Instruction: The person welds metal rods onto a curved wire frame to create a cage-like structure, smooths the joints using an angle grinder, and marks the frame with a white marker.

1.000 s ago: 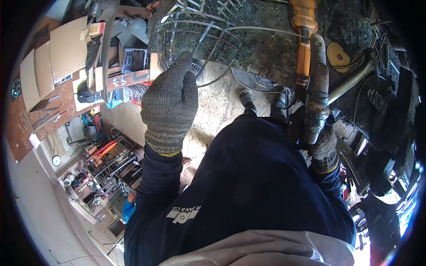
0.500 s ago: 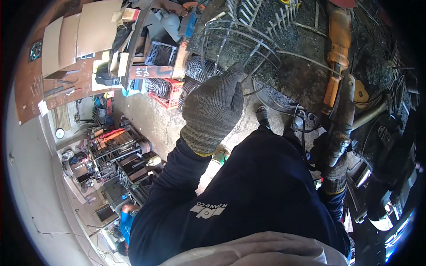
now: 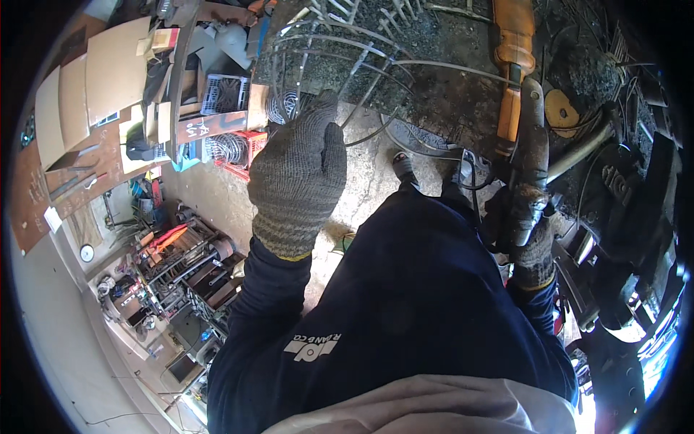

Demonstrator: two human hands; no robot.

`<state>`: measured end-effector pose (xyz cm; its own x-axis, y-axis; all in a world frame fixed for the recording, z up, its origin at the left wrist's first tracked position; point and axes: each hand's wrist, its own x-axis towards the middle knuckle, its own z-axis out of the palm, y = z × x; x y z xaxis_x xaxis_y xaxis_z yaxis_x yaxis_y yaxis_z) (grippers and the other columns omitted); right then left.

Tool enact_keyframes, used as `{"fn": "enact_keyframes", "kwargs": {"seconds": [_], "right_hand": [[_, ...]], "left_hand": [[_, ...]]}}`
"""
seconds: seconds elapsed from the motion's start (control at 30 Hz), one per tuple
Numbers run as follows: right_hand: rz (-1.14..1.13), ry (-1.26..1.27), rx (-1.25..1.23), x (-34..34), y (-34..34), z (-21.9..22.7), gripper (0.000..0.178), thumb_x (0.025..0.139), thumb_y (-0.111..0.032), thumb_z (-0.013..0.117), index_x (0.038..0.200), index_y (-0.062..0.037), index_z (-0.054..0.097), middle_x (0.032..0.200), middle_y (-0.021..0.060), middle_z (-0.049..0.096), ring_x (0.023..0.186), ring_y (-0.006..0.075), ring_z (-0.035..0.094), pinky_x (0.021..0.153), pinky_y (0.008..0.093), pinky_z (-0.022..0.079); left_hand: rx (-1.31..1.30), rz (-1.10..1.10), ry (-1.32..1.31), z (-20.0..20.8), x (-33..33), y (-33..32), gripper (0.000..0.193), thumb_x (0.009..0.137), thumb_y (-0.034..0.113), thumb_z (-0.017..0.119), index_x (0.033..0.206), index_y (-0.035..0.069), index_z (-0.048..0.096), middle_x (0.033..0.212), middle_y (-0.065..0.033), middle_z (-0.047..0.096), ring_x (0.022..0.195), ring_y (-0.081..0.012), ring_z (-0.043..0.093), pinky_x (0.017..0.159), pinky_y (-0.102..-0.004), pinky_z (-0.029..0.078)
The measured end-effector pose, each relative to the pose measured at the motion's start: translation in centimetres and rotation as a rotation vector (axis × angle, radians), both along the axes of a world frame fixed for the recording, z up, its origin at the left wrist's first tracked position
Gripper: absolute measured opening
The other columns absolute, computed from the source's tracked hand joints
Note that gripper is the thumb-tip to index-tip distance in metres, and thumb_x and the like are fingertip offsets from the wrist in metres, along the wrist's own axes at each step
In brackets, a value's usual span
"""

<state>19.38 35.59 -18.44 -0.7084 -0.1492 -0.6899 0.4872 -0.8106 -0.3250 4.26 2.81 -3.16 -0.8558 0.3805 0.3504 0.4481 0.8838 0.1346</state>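
Observation:
My left hand, in a grey knitted glove, is closed on a wire frame of curved and straight metal rods. The frame reaches from the glove over the dark, gritty worktop. My right hand, gloved too, is low on the right beside a grey tube-shaped metal piece. Its fingers are mostly hidden behind the lower end of that piece, so its grip is unclear. Just left of the tube stands an orange-brown metal arm with a narrower orange tip. A rod of the frame reaches to this arm.
Left of the worktop are a red crate and a blue crate with coiled wire parts. Cardboard sheets lean farther left. Machinery stands at the lower left. A cable hangs near my legs.
The whole view has shifted, so the scene appears farther left and slightly higher. My left hand stays closed on the wire frame, and my right hand remains by the grey tube.

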Motion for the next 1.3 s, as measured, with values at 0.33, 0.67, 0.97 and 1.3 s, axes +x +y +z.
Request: {"fn": "enact_keyframes", "kwargs": {"seconds": [0.33,0.67,0.97,1.3], "right_hand": [[-0.041,0.015,-0.316,-0.7,-0.6,1.7,0.061,0.102,-0.054,0.051,0.126,0.0009,0.06,0.112,0.0196,0.068,0.094,0.0344,0.068,0.078,0.0508,0.057],[-0.05,-0.001,-0.325,0.6,0.4,-2.1,0.071,0.101,-0.064,0.045,0.13,-0.0002,0.058,0.118,0.0198,0.067,0.102,0.0351,0.068,0.083,0.0503,0.057],[-0.01,0.007,-0.382,-0.7,-0.4,-1.5,0.058,0.102,-0.057,0.047,0.119,-0.0029,0.06,0.104,0.0143,0.065,0.093,0.0339,0.064,0.08,0.0496,0.056],[0.118,0.042,0.003,-0.5,-1.0,-1.0,0.053,0.104,-0.055,0.047,0.114,-0.0052,0.061,0.099,0.0133,0.064,0.088,0.0307,0.064,0.073,0.0471,0.054]], "left_hand": [[-0.07,0.011,0.0,0.4,0.2,0.3,0.034,0.089,0.011,0.074,0.123,0.011,0.071,0.106,-0.0127,0.077,0.085,-0.0268,0.077,0.074,-0.0371,0.061],[-0.033,0.012,-0.024,0.3,0.1,0.3,0.033,0.089,0.01,0.073,0.123,0.011,0.072,0.107,-0.0134,0.077,0.084,-0.0268,0.077,0.073,-0.0369,0.061],[-0.01,0.022,-0.043,0.4,0.0,0.4,0.031,0.089,0.009,0.073,0.121,0.01,0.073,0.106,-0.0126,0.078,0.084,-0.0262,0.077,0.074,-0.0355,0.061],[-0.014,0.072,-0.111,0.8,0.2,0.6,0.031,0.09,0.01,0.073,0.121,0.01,0.074,0.104,-0.0127,0.078,0.084,-0.0263,0.077,0.074,-0.0351,0.061]]}}
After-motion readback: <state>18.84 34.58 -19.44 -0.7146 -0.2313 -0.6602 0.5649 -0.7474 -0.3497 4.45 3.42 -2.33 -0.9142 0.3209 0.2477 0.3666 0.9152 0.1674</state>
